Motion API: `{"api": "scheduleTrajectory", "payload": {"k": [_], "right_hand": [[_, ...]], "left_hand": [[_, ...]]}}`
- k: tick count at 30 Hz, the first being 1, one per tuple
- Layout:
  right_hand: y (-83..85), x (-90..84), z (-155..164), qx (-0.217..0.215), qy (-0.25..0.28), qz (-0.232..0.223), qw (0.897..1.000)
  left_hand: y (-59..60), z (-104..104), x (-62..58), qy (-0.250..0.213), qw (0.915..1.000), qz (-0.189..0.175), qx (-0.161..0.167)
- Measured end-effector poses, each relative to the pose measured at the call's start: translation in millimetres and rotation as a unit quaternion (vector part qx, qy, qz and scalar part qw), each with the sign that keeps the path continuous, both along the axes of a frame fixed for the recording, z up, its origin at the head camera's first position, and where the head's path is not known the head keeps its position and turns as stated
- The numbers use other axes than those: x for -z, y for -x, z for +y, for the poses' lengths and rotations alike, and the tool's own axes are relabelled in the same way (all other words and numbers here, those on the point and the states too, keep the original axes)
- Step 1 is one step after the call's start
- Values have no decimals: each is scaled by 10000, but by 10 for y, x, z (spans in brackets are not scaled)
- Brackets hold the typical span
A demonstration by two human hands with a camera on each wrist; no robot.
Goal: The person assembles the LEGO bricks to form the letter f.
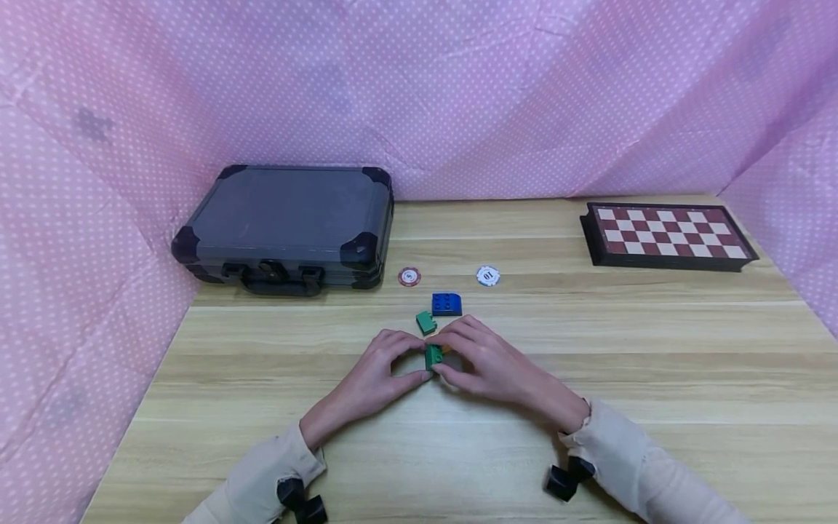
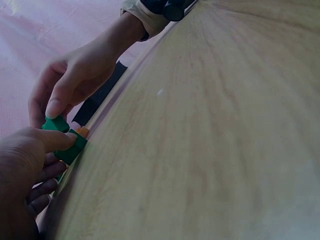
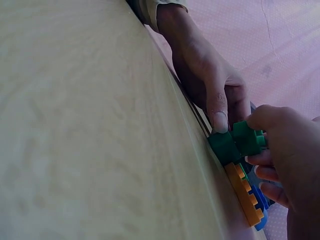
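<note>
1. Landmark: the blue brick (image 1: 447, 303) on the wooden bench (image 1: 655, 378). All positions below are given from it.
2. The green brick (image 1: 433, 356) sits just in front of the blue brick, toward the person, low over the bench between both hands.
3. The left hand (image 1: 382, 367) pinches the green brick from its left side, thumb and fingertips curled onto it.
4. The right hand (image 1: 487, 360) grips the same brick from its right side, fingers curled over the top.
5. Both hands touch the brick; neither is nearer.
6. The right wrist view shows the green brick (image 3: 235, 142) seated at one end of an orange brick (image 3: 243, 194), which has a further blue piece under it. The orange brick's long axis runs along the bench surface, toward the right hand.
7. Appearance: studded plastic, saturated green, short and blocky.
8. A second, loose green brick (image 1: 425, 322) lies just left-front of the blue brick, apart from both hands.
</note>
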State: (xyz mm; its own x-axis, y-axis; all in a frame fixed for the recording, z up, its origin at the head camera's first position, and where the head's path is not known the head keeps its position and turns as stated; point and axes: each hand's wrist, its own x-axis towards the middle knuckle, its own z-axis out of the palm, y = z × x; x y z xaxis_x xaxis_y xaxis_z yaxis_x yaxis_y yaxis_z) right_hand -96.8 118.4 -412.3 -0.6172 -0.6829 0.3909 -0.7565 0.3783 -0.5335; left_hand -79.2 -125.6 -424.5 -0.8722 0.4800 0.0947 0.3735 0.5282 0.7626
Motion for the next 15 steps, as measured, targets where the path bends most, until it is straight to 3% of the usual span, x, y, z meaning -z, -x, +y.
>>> {"api": "scheduleTrajectory", "payload": {"k": [15], "right_hand": [[1,22,-13,-93,140,-29,9999]], "left_hand": [[3,4,5,14,10000,82,0]]}}
